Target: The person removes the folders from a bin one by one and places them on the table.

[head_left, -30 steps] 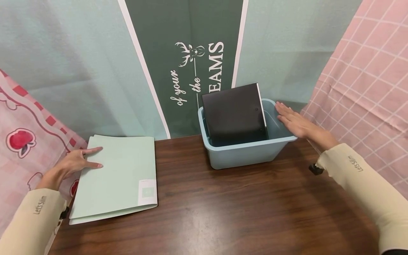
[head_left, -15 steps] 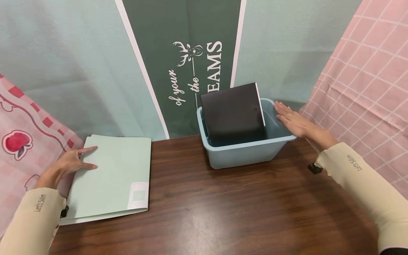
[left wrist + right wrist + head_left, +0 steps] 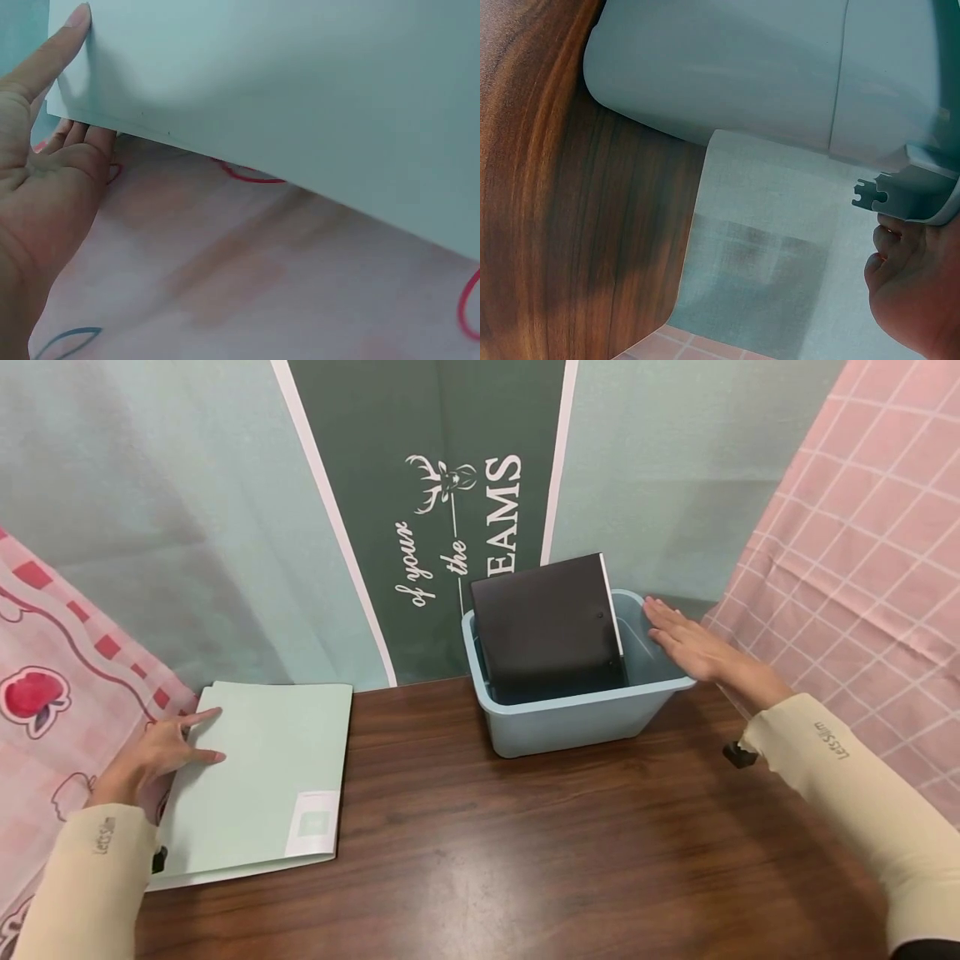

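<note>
A pale green file folder [image 3: 258,768] with a white label lies on the table at the left. My left hand [image 3: 161,750] holds its left edge, two digits stretched over the cover; in the left wrist view the other fingers [image 3: 96,142] sit under the edge. On the right stands a light blue plastic bin [image 3: 577,724]. A flat black rectangular item with a white edge [image 3: 547,627] leans inside it, its lower part hidden. My right hand [image 3: 693,647], fingers straight, rests along the bin's right rim.
The brown wooden table [image 3: 465,827] runs between folder and bin. Fabric hangs close around it: a green curtain [image 3: 225,527] behind, a pink checked cloth [image 3: 877,552] at right, a fruit-patterned cloth [image 3: 45,760] at left.
My left hand and the folder have shifted a little to the left, the folder's right edge drawing away from the bin. The right hand stays on the bin, which looks unmoved.
</note>
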A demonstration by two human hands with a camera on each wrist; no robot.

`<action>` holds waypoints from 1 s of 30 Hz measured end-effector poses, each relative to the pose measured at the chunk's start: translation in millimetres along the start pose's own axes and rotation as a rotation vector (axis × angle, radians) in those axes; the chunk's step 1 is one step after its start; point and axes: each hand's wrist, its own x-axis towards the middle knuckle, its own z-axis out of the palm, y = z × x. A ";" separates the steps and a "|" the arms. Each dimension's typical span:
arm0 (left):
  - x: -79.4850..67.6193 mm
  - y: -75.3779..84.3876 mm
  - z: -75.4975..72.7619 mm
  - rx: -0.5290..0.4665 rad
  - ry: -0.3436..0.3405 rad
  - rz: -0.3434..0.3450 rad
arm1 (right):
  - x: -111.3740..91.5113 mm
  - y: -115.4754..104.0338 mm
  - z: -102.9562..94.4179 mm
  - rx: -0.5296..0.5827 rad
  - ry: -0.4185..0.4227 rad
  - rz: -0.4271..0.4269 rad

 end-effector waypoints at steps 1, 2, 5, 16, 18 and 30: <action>-0.9 -1.2 2.1 -0.008 -0.002 -0.008 | -0.1 0.5 0.2 0.000 0.002 -0.002; -1.6 -2.6 4.6 -0.003 0.003 -0.007 | -0.2 1.2 0.3 0.002 0.008 -0.008; -3.1 -6.0 11.3 0.012 0.021 0.002 | 0.8 2.0 0.6 0.006 0.021 -0.021; -9.4 -14.5 27.0 -0.044 0.027 -0.007 | -0.3 2.6 3.6 -0.001 0.023 -0.020; -9.9 -16.8 29.8 -0.036 0.037 -0.012 | -0.4 2.8 3.4 -0.002 0.019 -0.020; -13.3 -22.5 45.6 -0.112 0.061 -0.001 | 0.5 4.8 3.4 0.000 0.028 -0.027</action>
